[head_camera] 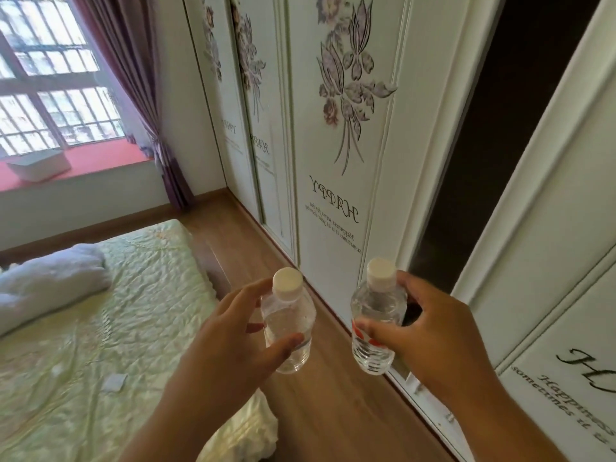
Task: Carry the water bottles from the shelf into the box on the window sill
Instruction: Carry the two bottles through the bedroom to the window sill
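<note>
Left hand grips a clear ribbed plastic bottle with a white cap; right hand grips a second bottle, red-labelled, both upright over the wood floor beside the wardrobe. Left of the wardrobe lies a crinkled pale-green bed. Farther, the white rectangular box sits on the red window sill.

We are seeing daylight pouring in through the window, which is glaring and washing out. The bed is catching soft light, the wardrobe opening is staying dark, and the edges are bending and blurring.
</note>
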Demonstrator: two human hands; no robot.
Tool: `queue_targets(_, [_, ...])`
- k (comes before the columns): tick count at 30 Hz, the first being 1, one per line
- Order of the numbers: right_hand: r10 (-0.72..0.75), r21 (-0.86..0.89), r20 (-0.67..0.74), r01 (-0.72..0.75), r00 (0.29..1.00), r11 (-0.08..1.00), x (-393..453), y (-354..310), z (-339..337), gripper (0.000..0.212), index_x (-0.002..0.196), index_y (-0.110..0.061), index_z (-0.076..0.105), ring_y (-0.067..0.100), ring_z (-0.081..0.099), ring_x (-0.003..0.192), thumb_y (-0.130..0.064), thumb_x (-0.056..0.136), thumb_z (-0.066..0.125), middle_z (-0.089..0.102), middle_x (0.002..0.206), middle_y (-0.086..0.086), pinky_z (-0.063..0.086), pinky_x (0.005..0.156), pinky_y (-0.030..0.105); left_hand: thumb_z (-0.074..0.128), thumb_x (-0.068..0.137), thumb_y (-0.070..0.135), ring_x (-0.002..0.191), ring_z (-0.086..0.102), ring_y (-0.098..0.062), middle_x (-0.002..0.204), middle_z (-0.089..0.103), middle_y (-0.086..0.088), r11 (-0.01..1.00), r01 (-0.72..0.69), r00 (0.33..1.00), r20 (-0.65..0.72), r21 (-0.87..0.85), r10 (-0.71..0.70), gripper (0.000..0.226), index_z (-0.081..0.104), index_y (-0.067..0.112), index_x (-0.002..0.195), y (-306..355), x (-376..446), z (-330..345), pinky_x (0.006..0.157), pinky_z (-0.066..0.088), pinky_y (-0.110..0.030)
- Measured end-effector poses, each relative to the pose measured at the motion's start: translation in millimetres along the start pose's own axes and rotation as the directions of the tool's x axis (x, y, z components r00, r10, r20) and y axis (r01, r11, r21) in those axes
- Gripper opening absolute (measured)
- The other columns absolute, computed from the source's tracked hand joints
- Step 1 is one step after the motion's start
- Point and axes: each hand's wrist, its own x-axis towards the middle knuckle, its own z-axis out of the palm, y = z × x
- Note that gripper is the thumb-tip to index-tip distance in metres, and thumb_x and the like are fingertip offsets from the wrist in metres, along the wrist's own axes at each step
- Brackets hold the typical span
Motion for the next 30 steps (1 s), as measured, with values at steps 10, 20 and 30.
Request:
queue_targets(10, [-0.013,-0.015,0.138,0.016,0.99,1.0,91.2,6.4,44.5,0.076,0.13,-0.045,0.055,0.005,0.065,0.101,-0.063,0.061,0.082,0.065,0.12,-0.023,0.057,0.094,0.037,0.083,0.067,0.055,0.11,0.057,0.01,0.122,0.047,0.044,0.996,0.094,0.995,-0.035,-0.006,-0.095,0.069,0.047,0.057,0.126,-55.1,65.9,14.1,0.081,0.047,-0.004])
queue_targets(20, [-0.033,-0.077,0.083,0.04,0.996,0.996,203.0,-25.6,85.7,0.075,0.128,-0.048,0.053,0.006,0.063,0.104,-0.064,0.061,0.083,0.063,0.12,-0.025,0.053,0.099,0.035,0.07,0.06,0.073,0.094,0.059,0.011,0.124,0.045,0.035,0.997,0.073,0.997,0.0,-0.029,-0.073,0.076,0.033,0.066,0.125,-114.0,192.6,-8.3,0.065,0.046,-0.003])
queue_targets(30, [-0.108,-0.006,0.082,0.109,0.991,0.994,291.3,-48.7,125.6,0.067,0.121,-0.053,0.053,0.005,0.066,0.099,-0.068,0.061,0.08,0.064,0.112,-0.03,0.056,0.093,0.034,0.067,0.059,0.077,0.094,0.059,0.011,0.116,0.037,0.047,0.996,0.09,0.996,0.018,0.011,-0.091,0.069,0.028,0.075,0.116,-154.0,271.6,-34.5,0.061,0.043,-0.001])
